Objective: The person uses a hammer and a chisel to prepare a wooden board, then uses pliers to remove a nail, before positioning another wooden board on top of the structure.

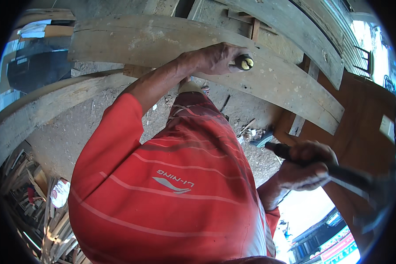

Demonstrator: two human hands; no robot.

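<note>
My left hand (220,59) is closed around an upright chisel (246,63), its round handle seen end-on with a yellow butt in a dark ring. Its blade is hidden below the hand. Beneath it lies a long, worn wooden plank (163,38), crossing in front of me. To the right and apart from the plank, my right hand (310,165) grips the dark handle of a raised hammer (354,177). The hammer's far end is smeared by motion near the right rim, so the head shows poorly.
Another long board (295,33) runs beyond the plank. A curved-looking beam (44,99) lies at left, above heaped wood scraps (53,220). Dark sheet material (37,70) stands at far left. A brown panel (356,105) is at right, and a sandal (265,138) lies on the dirt floor.
</note>
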